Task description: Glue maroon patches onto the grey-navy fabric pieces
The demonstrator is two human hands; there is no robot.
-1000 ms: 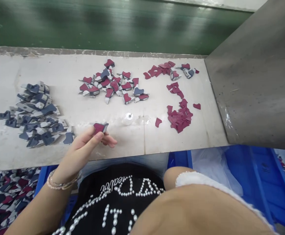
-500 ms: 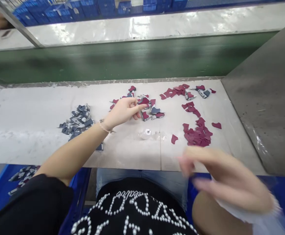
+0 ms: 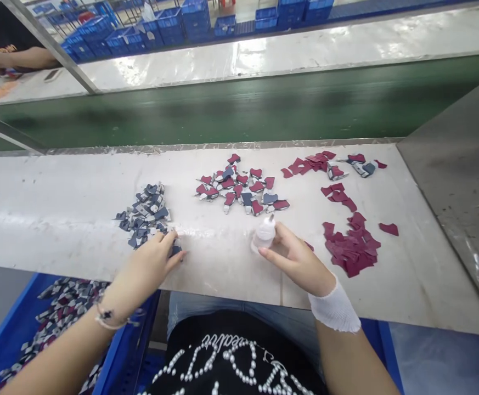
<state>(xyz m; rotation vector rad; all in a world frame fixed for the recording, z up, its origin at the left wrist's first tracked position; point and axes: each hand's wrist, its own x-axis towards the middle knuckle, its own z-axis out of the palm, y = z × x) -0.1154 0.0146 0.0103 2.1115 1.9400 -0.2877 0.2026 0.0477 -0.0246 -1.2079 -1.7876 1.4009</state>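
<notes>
My left hand (image 3: 151, 260) is at the near edge of a heap of navy-and-grey shaped pieces (image 3: 140, 219). Its thumb and fingers close around one navy piece (image 3: 176, 250). My right hand (image 3: 299, 255) wraps thumb and fingers about a small clear squeeze bottle (image 3: 264, 235), which stands upright with its nozzle up. Beyond the bottle lies a spread group of grey pieces topped with maroon patches (image 3: 257, 186), a few of them showing navy instead. To the right of my right hand is a pile of loose maroon patches (image 3: 352, 247).
More maroon patches (image 3: 311, 163) lie at the back right. A metal panel (image 3: 461, 170) bounds the right side. A green conveyor belt (image 3: 223, 115) runs behind the table. Below left, a blue crate (image 3: 118, 351) holds many pieces. Another person's arm (image 3: 29, 57) shows far left.
My left hand has left the maroon-topped group for the navy-and-grey heap. My right hand has moved in from the near right and taken hold of the bottle. The view has shifted slightly.
</notes>
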